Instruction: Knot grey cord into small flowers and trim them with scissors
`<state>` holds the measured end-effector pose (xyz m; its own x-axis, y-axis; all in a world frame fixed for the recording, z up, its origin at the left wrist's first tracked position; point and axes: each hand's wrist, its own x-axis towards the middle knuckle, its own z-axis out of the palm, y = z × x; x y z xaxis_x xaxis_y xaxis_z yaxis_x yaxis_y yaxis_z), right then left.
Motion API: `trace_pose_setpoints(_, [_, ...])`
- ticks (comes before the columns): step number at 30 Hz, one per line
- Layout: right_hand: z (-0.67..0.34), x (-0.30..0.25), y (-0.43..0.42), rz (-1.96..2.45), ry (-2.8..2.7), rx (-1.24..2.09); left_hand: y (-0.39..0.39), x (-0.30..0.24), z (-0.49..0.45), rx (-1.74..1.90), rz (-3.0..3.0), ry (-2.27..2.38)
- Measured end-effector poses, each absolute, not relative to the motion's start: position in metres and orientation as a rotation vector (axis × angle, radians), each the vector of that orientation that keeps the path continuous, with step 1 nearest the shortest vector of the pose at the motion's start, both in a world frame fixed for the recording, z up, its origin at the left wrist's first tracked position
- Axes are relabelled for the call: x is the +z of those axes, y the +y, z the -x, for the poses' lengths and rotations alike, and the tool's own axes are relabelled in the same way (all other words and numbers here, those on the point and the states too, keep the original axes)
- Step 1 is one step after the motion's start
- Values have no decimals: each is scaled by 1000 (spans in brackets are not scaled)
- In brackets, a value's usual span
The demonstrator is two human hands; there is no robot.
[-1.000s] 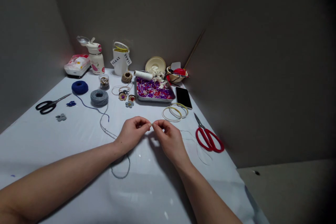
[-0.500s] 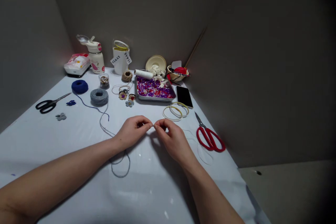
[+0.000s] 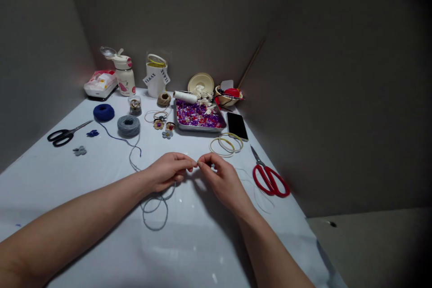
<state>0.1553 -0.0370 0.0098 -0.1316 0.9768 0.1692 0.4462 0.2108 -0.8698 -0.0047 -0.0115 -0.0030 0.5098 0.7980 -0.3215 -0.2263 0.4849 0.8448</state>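
Note:
My left hand point(image 3: 168, 171) and my right hand point(image 3: 219, 177) meet at their fingertips above the middle of the white table. Thumb and forefinger of each are pinched together on a tiny bit of grey yarn point(image 3: 168, 216), most of which the fingers hide. Loops of this yarn lie below my left wrist, and one strand rises to that hand. From there it runs back to the grey yarn ball point(image 3: 128, 125). Thin pale thread point(image 3: 261, 191) lies beside my right wrist. Beyond my right hand are pale bangle-like rings point(image 3: 227, 145).
Red-handled scissors point(image 3: 270, 180) lie at the right edge, black-handled scissors point(image 3: 67, 134) at the left. Behind stand a bead tray point(image 3: 202, 130), phone point(image 3: 237, 126), blue yarn ball point(image 3: 103, 112), bottle point(image 3: 124, 78) and white canister point(image 3: 156, 82). Small crocheted flowers point(image 3: 167, 134) lie near the tray.
My left hand has turned and its fingers have shifted, with lower fingers now showing beneath the pinch. Some yarn has been drawn up beside it. My right hand is nearly still.

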Motion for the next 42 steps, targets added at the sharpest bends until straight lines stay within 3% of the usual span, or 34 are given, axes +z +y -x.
trace_pose_setpoints(24, [-157,8,-37,1349,-1723,830,-10,-5,4,698,-814,843])
trace_pose_setpoints(42, [-158,8,-37,1322,-1948,624,-13,-3,4,689,-870,908])
